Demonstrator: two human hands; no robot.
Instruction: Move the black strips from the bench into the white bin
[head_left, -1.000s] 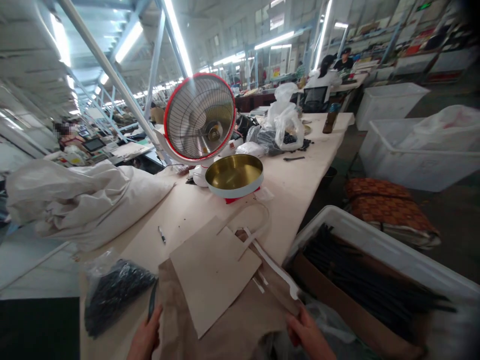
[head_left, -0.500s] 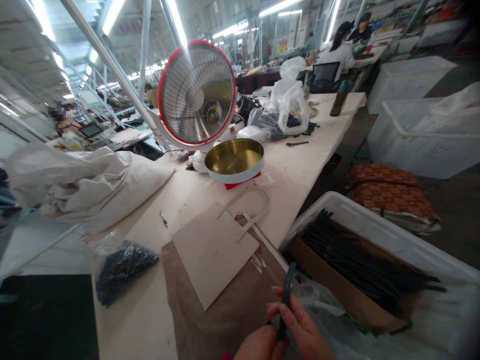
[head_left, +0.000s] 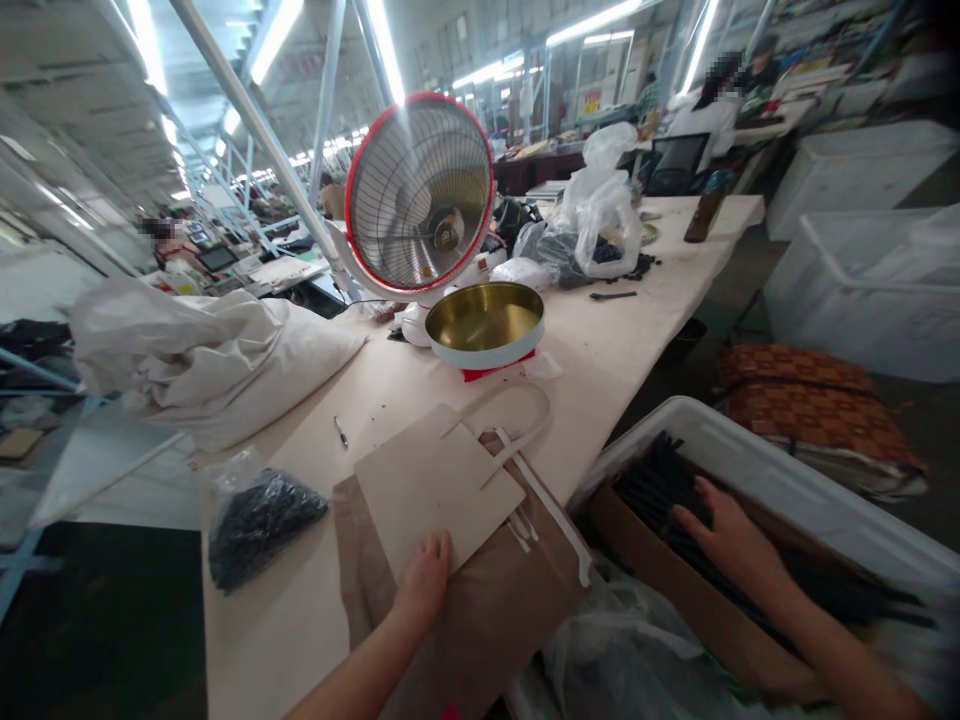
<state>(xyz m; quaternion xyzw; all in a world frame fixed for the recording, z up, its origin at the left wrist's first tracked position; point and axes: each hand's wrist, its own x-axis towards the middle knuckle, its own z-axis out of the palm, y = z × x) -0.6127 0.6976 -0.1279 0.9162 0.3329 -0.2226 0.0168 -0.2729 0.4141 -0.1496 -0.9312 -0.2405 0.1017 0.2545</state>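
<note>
- Pale table [head_left: 285,640], with a white tub [head_left: 795,485] just beside its right edge.
- Brown sheet [head_left: 495,610]: creased, on the table; the hands, together over it half a second ago, have parted.
- Carton [head_left: 690,600]: inside the tub, full of thin black strips [head_left: 652,480].
- Panel [head_left: 427,480]: beige, flat, straight-edged, lying askew on the sheet, a curved handle [head_left: 550,405] at its far side.
- Right hand [head_left: 731,530]: now over the strips, fingers spread wide (earlier, a strip was between both hands).
- Left hand [head_left: 425,575]: now on the panel's near edge, fingers close together; cannot tell whether it grips.
</note>
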